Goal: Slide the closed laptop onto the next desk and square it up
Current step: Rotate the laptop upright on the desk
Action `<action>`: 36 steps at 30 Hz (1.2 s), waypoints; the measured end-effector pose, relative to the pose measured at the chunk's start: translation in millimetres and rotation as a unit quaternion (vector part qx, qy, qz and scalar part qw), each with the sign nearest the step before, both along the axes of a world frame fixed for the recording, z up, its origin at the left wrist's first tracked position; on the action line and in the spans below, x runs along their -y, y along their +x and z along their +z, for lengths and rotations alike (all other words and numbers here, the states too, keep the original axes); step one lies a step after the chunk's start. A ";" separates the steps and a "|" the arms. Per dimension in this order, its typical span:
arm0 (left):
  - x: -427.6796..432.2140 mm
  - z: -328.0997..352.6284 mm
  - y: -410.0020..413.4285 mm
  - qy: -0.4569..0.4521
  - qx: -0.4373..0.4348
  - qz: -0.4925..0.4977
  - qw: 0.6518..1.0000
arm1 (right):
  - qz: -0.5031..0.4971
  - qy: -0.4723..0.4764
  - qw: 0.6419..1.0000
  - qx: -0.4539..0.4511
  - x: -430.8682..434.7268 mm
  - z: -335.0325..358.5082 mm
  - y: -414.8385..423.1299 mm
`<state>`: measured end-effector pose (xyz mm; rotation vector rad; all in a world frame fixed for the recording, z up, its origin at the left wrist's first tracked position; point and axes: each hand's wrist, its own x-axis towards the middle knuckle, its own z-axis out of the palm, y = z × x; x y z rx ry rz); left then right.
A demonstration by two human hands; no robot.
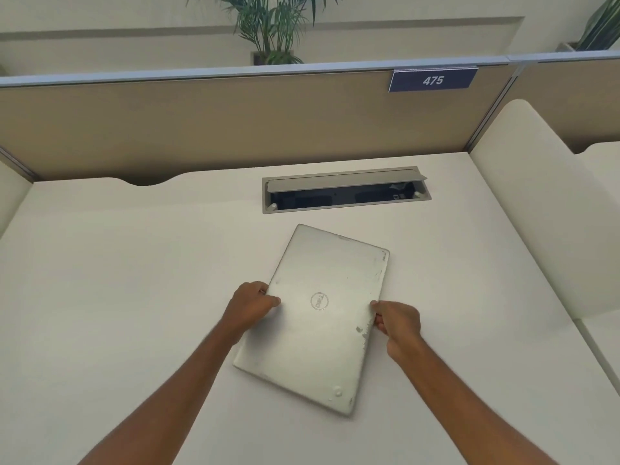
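Closed silver metal laptop (318, 317) lies flat on the white surface (117, 280), long axis skewed, running from near-right to far-left. Left hand (250, 307) and right hand (397, 325) each grip a long edge. Behind: grey cable tray (345, 193), tan partition (201, 122) labelled 475.

Both bare forearms are extended forward from the lower edge of the view. The left hand (250, 305) is closed on the left long edge of the closed laptop (315, 317), thumb laid on the lid. The right hand (397, 325) is clamped on the opposite long edge, fingers curled under it.
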<state>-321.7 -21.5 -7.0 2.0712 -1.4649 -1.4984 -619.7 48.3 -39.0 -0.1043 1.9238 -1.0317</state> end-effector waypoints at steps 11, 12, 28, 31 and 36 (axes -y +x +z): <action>-68.5 -3.4 -12.6 0.037 -0.092 0.161 0.982 | 0.131 0.019 0.989 -0.069 45.1 12.7 -21.9; -71.7 -3.5 -14.3 0.039 -0.096 0.166 0.981 | 0.139 0.023 0.987 -0.076 46.7 14.4 -21.9; -70.1 -0.7 -7.2 0.038 -0.095 0.149 0.984 | 0.211 -0.008 0.972 -0.105 25.3 34.1 -9.6; -49.8 5.0 -8.4 -0.037 -0.027 0.111 0.993 | 0.188 -0.020 0.975 -0.117 -7.8 52.9 6.7; 9.3 21.9 -31.4 -0.182 0.043 0.011 0.982 | 0.051 -0.013 0.997 0.048 -102.7 64.8 55.3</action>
